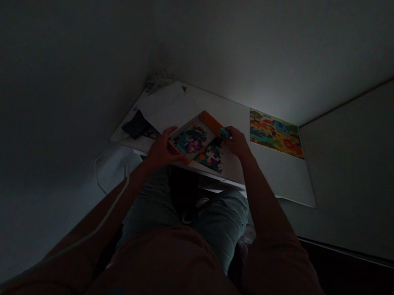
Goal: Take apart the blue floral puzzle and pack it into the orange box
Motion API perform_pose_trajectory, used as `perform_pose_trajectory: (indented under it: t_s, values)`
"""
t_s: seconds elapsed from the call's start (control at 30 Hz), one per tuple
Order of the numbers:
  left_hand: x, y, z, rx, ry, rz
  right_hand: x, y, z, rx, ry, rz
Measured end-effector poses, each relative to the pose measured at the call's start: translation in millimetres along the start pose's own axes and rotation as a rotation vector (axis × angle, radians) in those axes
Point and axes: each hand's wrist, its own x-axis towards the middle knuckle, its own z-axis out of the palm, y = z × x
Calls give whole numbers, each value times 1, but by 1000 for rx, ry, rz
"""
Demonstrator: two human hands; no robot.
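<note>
The scene is dim. My left hand (161, 149) grips the near left edge of an orange-rimmed box tray (209, 121) that is tilted on the white table (279, 174). Colourful puzzle pieces (190, 140) lie inside the tray. More pieces (211, 158) sit on the table just right of it. My right hand (236, 141) is at the tray's far right corner and pinches a small bluish puzzle piece (225, 133).
A finished colourful puzzle picture (276, 133) lies flat at the table's far right. A dark object (136, 125) rests at the left edge, with a white sheet (168, 105) behind it. A white cable (100, 182) hangs below the table. Walls close in on the left and back.
</note>
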Motion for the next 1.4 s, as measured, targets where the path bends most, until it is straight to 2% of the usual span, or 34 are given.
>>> perform_pose_trajectory:
  t_s: [0.17, 0.3, 0.4, 0.5, 0.6, 0.7, 0.77, 0.87, 0.97, 1.1, 1.27, 1.4]
  values:
    - [0, -1, 2, -22, 7, -16, 1, -2, -4, 20, 42, 70]
    - [0, 0, 1, -12, 4, -30, 9, -7, -13, 22, 127, 109]
    - [0, -2, 1, -3, 8, -22, 22, -21, -17, 52, 186, 86]
    - [0, -4, 2, -14, 7, -21, 37, -45, -10, 72, 236, -3]
    - [0, -6, 2, -27, 15, -9, 49, -72, 5, 124, 160, -85]
    - [0, -6, 2, -26, 6, -29, 52, -85, 13, 192, 78, -123]
    - [0, -5, 1, -23, -7, -64, 46, -81, 10, 192, 117, -138]
    - [0, -2, 0, -17, -7, -77, 26, -59, -2, 165, 148, -106]
    - [1, 0, 0, -23, -7, -58, -6, -30, -8, 126, 107, -16]
    - [1, 0, 1, -33, -4, -60, -45, -4, 4, 57, -8, 91]
    - [1, -2, 1, -11, 6, -55, -61, 0, 26, 55, -44, 144]
    - [2, -2, 0, -8, -7, -75, -62, 1, 25, 143, -20, 164]
